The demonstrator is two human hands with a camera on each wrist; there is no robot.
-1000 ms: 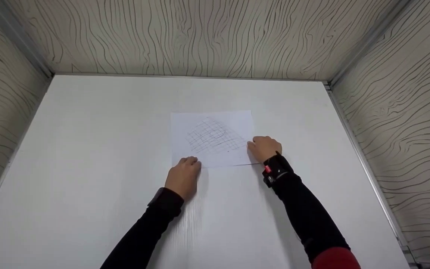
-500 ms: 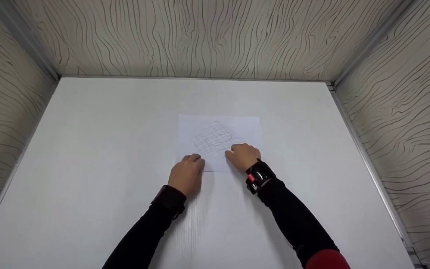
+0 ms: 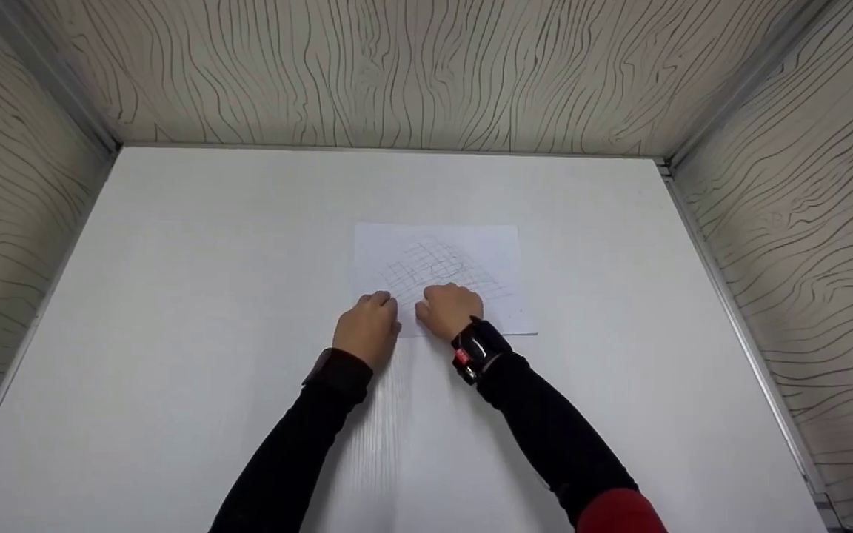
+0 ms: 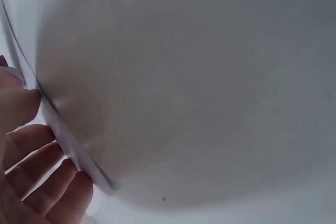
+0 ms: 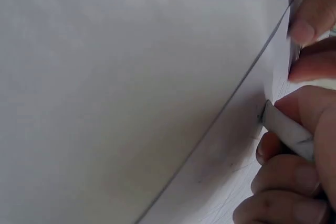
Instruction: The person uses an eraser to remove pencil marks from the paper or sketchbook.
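Observation:
A white sheet of paper lies on the table, with a pencilled grid of crossing lines on it. On its near left edge my left hand rests; in the left wrist view its fingertips press along the paper's edge. My right hand is over the near middle of the sheet, close to the left one. It pinches a white eraser, smudged dark at the tip, which touches the paper in the right wrist view. The head view hides the eraser behind the fingers.
The white table spreads out on all sides of the sheet. Wood-patterned panels stand along its back and both sides.
My right hand has moved left across the sheet, from its right edge to near my left hand. The left hand has stayed at the sheet's near left edge.

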